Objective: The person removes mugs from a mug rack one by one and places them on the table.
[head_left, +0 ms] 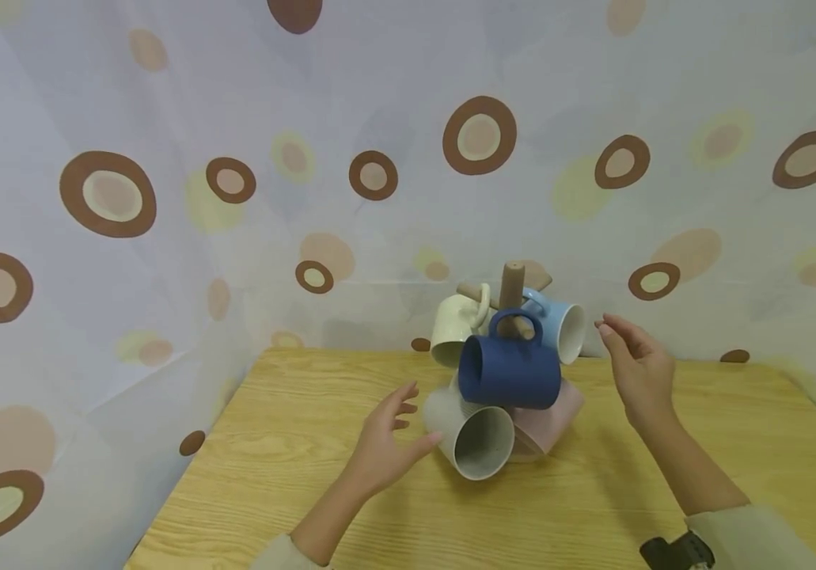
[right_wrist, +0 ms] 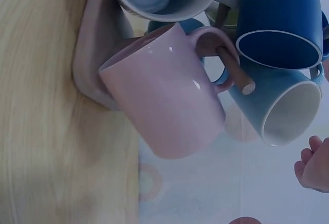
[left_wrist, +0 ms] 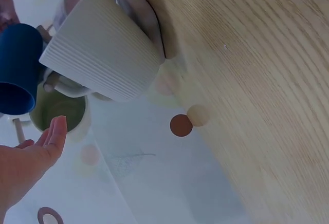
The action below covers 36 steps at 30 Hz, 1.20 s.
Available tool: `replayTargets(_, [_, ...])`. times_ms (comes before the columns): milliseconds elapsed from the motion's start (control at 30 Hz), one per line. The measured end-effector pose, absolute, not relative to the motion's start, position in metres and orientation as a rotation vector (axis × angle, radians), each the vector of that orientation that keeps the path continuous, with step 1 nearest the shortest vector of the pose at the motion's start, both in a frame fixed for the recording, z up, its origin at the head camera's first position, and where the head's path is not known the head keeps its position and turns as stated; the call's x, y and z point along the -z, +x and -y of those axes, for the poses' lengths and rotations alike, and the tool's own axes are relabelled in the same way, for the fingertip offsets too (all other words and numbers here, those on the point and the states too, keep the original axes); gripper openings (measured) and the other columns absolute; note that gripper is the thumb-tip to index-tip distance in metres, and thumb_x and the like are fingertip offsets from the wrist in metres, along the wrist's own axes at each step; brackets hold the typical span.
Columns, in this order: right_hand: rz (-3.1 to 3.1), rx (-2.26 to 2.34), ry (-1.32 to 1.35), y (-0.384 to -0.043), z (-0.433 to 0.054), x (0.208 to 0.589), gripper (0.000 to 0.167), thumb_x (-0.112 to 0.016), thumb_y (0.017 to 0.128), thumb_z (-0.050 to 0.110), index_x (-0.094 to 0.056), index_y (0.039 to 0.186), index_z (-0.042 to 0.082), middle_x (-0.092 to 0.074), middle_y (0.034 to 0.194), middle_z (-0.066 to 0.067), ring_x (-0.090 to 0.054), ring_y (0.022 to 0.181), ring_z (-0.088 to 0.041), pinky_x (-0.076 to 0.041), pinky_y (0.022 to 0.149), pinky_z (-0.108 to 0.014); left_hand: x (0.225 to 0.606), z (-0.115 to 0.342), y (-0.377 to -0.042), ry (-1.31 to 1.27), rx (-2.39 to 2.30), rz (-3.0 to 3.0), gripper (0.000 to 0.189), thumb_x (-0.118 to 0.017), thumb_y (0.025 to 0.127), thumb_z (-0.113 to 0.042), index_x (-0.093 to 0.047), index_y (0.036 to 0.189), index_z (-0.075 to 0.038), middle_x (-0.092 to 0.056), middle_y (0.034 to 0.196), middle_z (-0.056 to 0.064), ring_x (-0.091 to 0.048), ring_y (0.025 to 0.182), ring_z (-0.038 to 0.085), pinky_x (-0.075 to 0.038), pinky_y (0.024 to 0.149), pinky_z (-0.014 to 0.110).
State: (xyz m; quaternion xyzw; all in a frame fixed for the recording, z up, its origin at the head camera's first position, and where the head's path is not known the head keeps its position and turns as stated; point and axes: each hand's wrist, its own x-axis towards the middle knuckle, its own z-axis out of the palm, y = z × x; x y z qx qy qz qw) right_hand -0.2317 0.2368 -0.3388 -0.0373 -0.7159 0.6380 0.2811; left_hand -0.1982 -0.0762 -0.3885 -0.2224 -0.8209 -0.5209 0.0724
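A wooden mug tree point(head_left: 513, 286) stands on the table with mugs hung on its pegs. The dark blue mug point(head_left: 510, 372) faces the front, with a cream mug point(head_left: 450, 323) at upper left and a light blue mug point(head_left: 556, 323) at upper right. Lower down hang a white ribbed mug point(left_wrist: 103, 47) and a pink mug point(right_wrist: 167, 98), whose handle loops over a peg point(right_wrist: 237, 74). My left hand point(head_left: 385, 450) is beside the ribbed mug, fingers spread, holding nothing. My right hand point(head_left: 641, 374) hovers right of the light blue mug, fingers loosely bent, also holding nothing.
The light wood table point(head_left: 294, 443) reaches back to a pale sheet point(head_left: 408, 87) with brown, peach and yellow dots. Part of another blue mug point(right_wrist: 185, 26) shows behind the pink one. A dark watch point(head_left: 678, 552) is on my right wrist.
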Motion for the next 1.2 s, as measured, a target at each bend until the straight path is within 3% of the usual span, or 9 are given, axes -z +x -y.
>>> replayTargets(133, [1.883, -1.704, -0.133, -0.243, -0.229, 0.33, 0.017, -0.059, 0.09, 0.015, -0.067, 0.105, 0.018, -0.064, 0.085, 0.027, -0.058, 0.088, 0.009, -0.042, 0.077, -0.002, 0.385, 0.068, -0.202, -0.662, 1.66, 2.425, 0.072, -0.07, 0.081, -0.025, -0.036, 0.14, -0.002, -0.049, 0.133, 0.018, -0.053, 0.114, 0.033, -0.048, 0.092, 0.044])
replayTargets(500, [2.01, -1.65, -0.111, -0.268, -0.215, 0.309, 0.041, -0.057, 0.091, 0.027, -0.058, 0.124, 0.003, -0.059, 0.091, 0.028, -0.052, 0.094, 0.006, -0.041, 0.083, -0.007, 0.373, 0.036, -0.217, -0.617, 1.943, 2.325, 0.095, -0.064, 0.076, -0.059, -0.027, 0.145, -0.004, -0.04, 0.14, 0.018, -0.048, 0.121, 0.033, -0.046, 0.098, 0.043])
replayTargets(600, [2.077, -1.621, -0.129, -0.272, -0.212, 0.306, 0.046, -0.055, 0.092, 0.033, -0.055, 0.127, 0.003, -0.061, 0.101, 0.019, -0.048, 0.097, 0.006, -0.04, 0.086, -0.012, 0.373, 0.028, -0.219, -0.56, 1.995, 2.297, 0.099, -0.064, 0.075, -0.062, -0.025, 0.145, -0.005, -0.039, 0.14, 0.018, -0.048, 0.121, 0.033, -0.045, 0.098, 0.044])
replayTargets(700, [2.128, -1.608, -0.133, -0.275, -0.208, 0.303, 0.048, -0.052, 0.093, 0.034, -0.053, 0.128, 0.003, -0.061, 0.118, 0.002, -0.047, 0.097, 0.004, -0.04, 0.085, -0.015, 0.374, 0.018, -0.219, -0.48, 2.032, 2.254, 0.1, -0.065, 0.074, -0.063, -0.025, 0.145, -0.005, -0.041, 0.139, 0.019, -0.049, 0.12, 0.033, -0.046, 0.097, 0.044])
replayTargets(800, [2.164, -1.606, -0.141, -0.279, -0.205, 0.301, 0.049, -0.05, 0.093, 0.036, -0.052, 0.13, 0.003, -0.054, 0.131, -0.011, -0.048, 0.105, -0.004, -0.04, 0.087, -0.018, 0.376, 0.009, -0.219, -0.421, 2.084, 2.188, 0.1, -0.067, 0.073, -0.061, -0.025, 0.144, -0.004, -0.042, 0.137, 0.02, -0.05, 0.119, 0.032, -0.047, 0.096, 0.043])
replayTargets(900, [2.173, -1.616, -0.124, -0.282, -0.202, 0.299, 0.05, -0.049, 0.094, 0.036, -0.052, 0.13, 0.002, -0.051, 0.134, -0.016, -0.046, 0.118, -0.014, -0.04, 0.097, -0.027, 0.378, 0.001, -0.217, -0.399, 2.122, 2.124, 0.102, -0.068, 0.072, -0.06, -0.024, 0.145, -0.004, -0.043, 0.136, 0.019, -0.05, 0.119, 0.031, -0.048, 0.095, 0.042])
replayTargets(1033, [2.182, -1.61, -0.096, -0.287, -0.2, 0.296, 0.049, -0.052, 0.092, 0.035, -0.054, 0.127, -0.001, -0.059, 0.119, -0.008, -0.047, 0.117, -0.015, -0.04, 0.097, -0.026, 0.379, -0.006, -0.213, -0.374, 2.119, 2.056, 0.105, -0.069, 0.07, -0.062, -0.024, 0.144, -0.003, -0.047, 0.131, 0.018, -0.051, 0.117, 0.03, -0.049, 0.093, 0.041])
replayTargets(1200, [2.172, -1.606, -0.105, -0.292, -0.196, 0.298, 0.043, -0.056, 0.09, 0.03, -0.059, 0.12, -0.001, -0.054, 0.084, 0.02, -0.049, 0.09, 0.0, -0.041, 0.075, -0.01, 0.38, -0.014, -0.206, -0.296, 2.167, 2.007, 0.102, -0.072, 0.071, -0.056, -0.026, 0.143, -0.001, -0.049, 0.126, 0.017, -0.053, 0.113, 0.027, -0.05, 0.092, 0.039])
